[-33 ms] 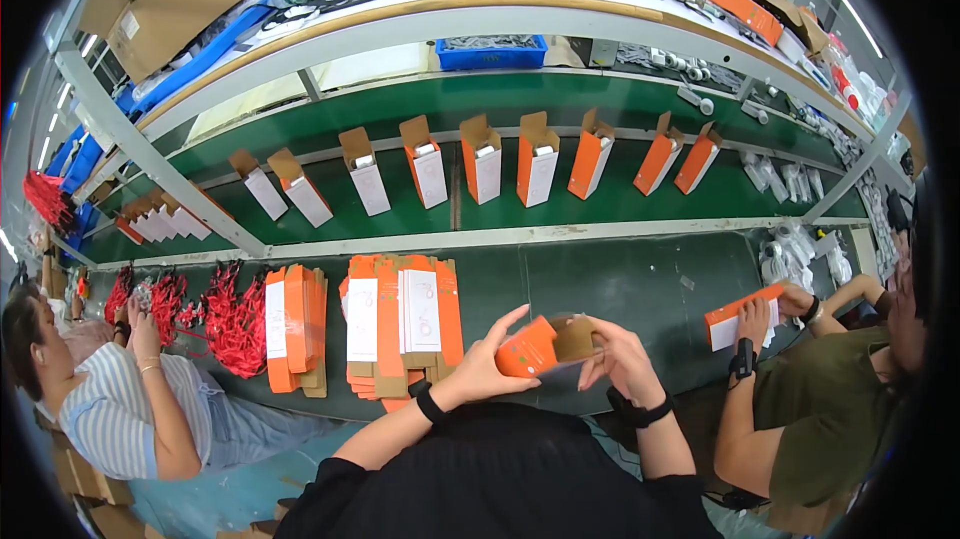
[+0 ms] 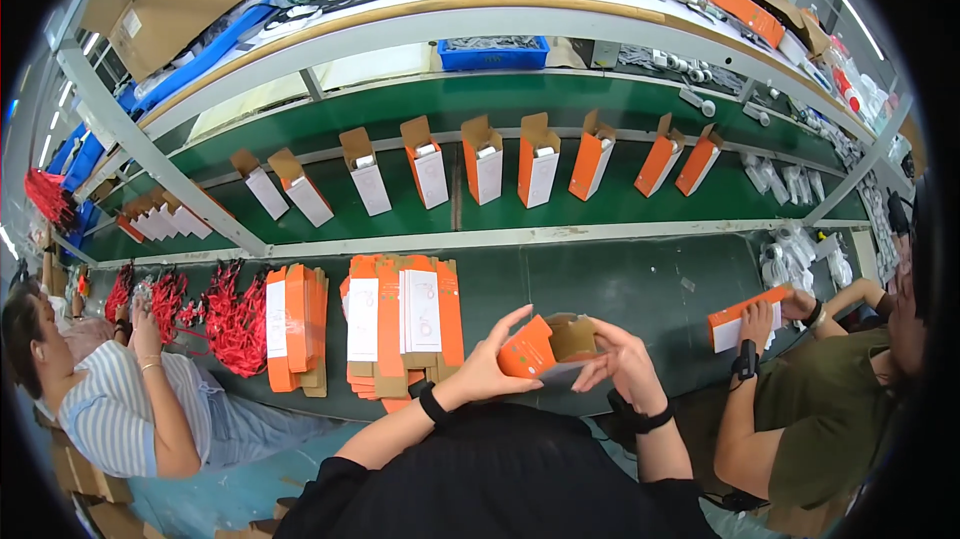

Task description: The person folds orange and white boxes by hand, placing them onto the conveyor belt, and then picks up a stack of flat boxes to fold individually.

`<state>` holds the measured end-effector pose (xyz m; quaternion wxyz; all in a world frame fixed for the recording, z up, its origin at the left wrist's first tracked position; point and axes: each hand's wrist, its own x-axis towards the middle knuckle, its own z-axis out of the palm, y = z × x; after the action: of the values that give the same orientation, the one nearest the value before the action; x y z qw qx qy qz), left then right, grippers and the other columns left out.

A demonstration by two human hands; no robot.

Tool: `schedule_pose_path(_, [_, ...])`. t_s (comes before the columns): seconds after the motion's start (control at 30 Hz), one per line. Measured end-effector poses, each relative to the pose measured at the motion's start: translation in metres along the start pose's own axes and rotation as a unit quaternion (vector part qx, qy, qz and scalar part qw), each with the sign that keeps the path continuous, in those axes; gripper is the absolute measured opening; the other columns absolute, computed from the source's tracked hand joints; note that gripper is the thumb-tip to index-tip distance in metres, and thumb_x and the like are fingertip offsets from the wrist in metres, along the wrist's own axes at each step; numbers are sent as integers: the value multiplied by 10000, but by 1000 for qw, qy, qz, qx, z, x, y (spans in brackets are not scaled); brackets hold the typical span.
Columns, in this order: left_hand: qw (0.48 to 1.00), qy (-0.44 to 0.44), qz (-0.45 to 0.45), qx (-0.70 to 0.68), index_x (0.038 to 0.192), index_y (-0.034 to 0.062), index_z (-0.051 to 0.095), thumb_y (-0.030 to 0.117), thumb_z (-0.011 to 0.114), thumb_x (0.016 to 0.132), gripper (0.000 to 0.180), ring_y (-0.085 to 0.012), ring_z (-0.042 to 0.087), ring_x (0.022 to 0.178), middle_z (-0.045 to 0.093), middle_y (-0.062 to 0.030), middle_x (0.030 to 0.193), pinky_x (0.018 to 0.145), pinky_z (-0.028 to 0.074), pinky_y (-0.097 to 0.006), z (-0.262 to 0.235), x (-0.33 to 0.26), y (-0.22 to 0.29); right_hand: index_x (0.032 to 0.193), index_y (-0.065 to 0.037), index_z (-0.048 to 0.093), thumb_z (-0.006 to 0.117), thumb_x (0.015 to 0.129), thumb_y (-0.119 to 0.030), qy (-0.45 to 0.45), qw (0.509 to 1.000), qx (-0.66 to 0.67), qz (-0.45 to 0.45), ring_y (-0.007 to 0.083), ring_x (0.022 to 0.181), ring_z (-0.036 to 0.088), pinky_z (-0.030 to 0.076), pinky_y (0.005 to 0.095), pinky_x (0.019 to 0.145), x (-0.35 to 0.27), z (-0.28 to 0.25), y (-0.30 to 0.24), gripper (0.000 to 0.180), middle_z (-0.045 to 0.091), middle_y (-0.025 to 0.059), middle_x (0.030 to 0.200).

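Near my body I hold a small orange carton box (image 2: 528,350) above the work surface, tilted, its brown inside showing at the end facing right. My left hand (image 2: 485,367) grips the closed end, thumb on the near side and a finger stretched along the far side. At the other end, my right hand (image 2: 630,367) has its fingers at the raised brown flap (image 2: 573,337), the lower fingers loosely curled beneath. What lies inside the box is hidden. To the left lie stacks of flattened orange and white cartons (image 2: 420,309).
Several open boxes (image 2: 483,161) stand in a row on the green belt (image 2: 420,214) beyond the rail. Red cords (image 2: 235,324) lie left. A co-worker at right handles an orange box (image 2: 745,319) near bagged white parts (image 2: 788,257); another person (image 2: 130,379) sits left.
Hardly anything differs. The fingers of my right hand have shifted slightly at the box's open end; the box stays in nearly the same place.
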<state>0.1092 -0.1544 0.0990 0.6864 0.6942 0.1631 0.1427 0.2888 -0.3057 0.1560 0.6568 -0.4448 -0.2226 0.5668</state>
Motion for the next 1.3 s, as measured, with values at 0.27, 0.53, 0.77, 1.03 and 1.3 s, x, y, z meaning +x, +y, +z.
schedule_pose_path(0.27, [990,-138,29,-13,1458,96,135,205,828,658,1064,-258,332,1316,341,-174,1397,1082,282,-367,11,16,-62,1059,-35,542,682,784,-109,97,949,-299,6,68,496,524,425,202,401,31,-10,40,317,593,73,984])
schedule_pose_path(0.53, [996,90,22,-5,1391,34,187,173,444,884,586,-309,356,1292,364,-208,1334,1071,285,-398,40,9,-47,1056,-30,509,580,806,-142,53,889,-454,16,100,568,547,423,235,386,52,-5,31,282,586,78,889])
schedule_pose_path(0.77, [992,95,-9,77,1322,9,314,151,380,862,485,-406,455,1182,472,-267,1238,1003,355,-433,47,18,-32,1052,-9,494,517,876,-133,30,938,-313,143,103,501,559,506,258,413,37,-16,19,216,580,70,790])
schedule_pose_path(1.03, [969,71,4,238,1367,25,310,119,456,825,569,-367,459,1198,489,-230,1251,973,376,-458,63,24,-22,1115,-40,432,541,863,-75,82,835,-544,13,300,582,640,517,387,503,23,-25,17,276,633,182,742])
schedule_pose_path(1.3, [971,89,2,223,1454,19,157,94,508,819,729,-394,468,1149,451,-255,1255,979,387,-435,53,31,-39,1419,-92,274,602,873,-120,30,914,-389,-114,227,818,639,548,375,690,22,-29,41,637,560,156,1202])
